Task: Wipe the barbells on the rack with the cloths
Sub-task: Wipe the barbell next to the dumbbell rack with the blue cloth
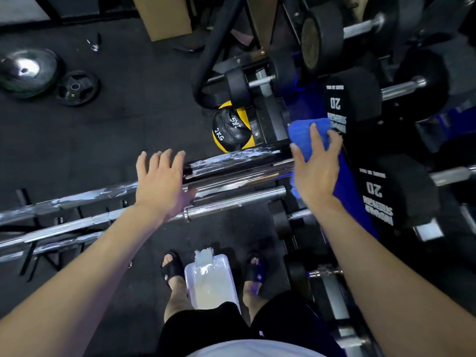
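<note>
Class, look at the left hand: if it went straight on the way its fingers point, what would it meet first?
Probably the black barbell sleeve just beyond the left hand, whose fingers point up and away; depth is unclear from this view.

I see several long chrome steel barbells [231, 199] lying side by side, running left to right, their sleeves streaked with white residue. A folded blue terry cloth [307, 136] sits at their right ends.

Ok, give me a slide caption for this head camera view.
Right hand presses a blue cloth at barbell end; left hand open above.
</note>
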